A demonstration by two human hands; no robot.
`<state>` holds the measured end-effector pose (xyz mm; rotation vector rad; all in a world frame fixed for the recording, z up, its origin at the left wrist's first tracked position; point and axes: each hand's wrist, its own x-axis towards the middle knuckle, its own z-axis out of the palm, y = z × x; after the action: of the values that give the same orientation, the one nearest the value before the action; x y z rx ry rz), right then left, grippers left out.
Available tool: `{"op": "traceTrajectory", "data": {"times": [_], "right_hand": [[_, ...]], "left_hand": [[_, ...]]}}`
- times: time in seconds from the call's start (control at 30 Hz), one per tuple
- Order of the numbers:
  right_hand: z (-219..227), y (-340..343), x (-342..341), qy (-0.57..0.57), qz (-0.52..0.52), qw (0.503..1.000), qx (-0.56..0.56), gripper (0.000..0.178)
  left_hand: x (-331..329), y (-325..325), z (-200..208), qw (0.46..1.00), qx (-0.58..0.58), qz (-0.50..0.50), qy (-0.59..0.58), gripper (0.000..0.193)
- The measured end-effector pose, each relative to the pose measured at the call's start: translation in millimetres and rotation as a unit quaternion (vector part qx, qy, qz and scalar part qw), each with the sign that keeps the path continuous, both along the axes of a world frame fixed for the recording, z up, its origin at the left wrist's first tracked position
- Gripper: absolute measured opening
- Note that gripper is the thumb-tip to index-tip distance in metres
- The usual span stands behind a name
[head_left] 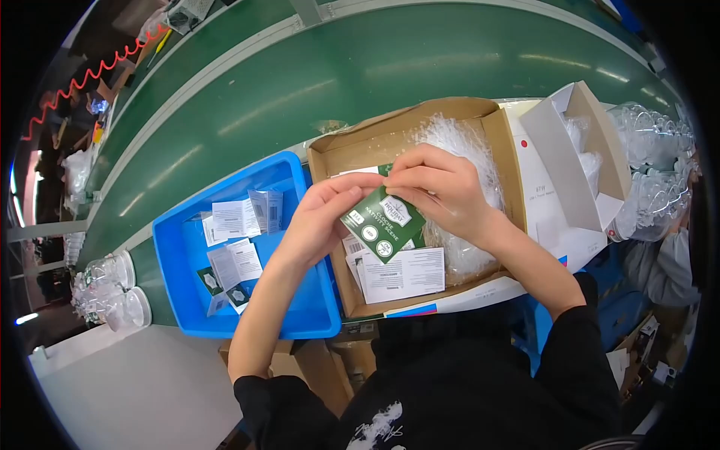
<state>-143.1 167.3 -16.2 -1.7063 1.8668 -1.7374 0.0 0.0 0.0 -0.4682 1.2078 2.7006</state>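
Note:
Over the cardboard tray, both hands come together at the top of a green printed card [384, 225] with white labels and round icons. The thumb and fingers of my right hand [442, 187] pinch its upper edge. My left hand [324, 214] holds the card's left side, its fingertips close to the right ones. Whether a thin strand is between the fingertips is too small to tell. Below the card, white printed leaflets [405, 274] lie in the cardboard tray [324, 161]. A bundle of clear plastic strands [469, 251] fills that tray's right side, partly covered by my right hand.
At the left, a blue plastic bin [174, 262] holds several folded white and green cards [238, 262]. A white carton [559, 150] stands right. Clear jar-like pieces cluster at the far right [649, 199] and far left [112, 292]. The green conveyor surface [255, 97] runs behind.

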Motion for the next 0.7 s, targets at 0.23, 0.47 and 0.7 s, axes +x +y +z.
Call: {"op": "traceTrajectory", "data": {"times": [0.23, 0.47, 0.7], "right_hand": [[-7, -2, 3, 0.008, 0.031, 0.999, 0.007, 0.012], [-4, -1, 3, 0.026, 0.034, 0.999, 0.006, 0.013], [-13, 0, 2, 0.065, 0.026, 0.997, 0.014, 0.009]], "left_hand": [[3, 15, -1, 0.959, -0.282, 0.008, 0.020, 0.021], [0, 19, 5, 0.949, -0.314, 0.002, 0.010, 0.020], [5, 16, -6, 0.908, -0.416, 0.045, -0.002, 0.016]]}}
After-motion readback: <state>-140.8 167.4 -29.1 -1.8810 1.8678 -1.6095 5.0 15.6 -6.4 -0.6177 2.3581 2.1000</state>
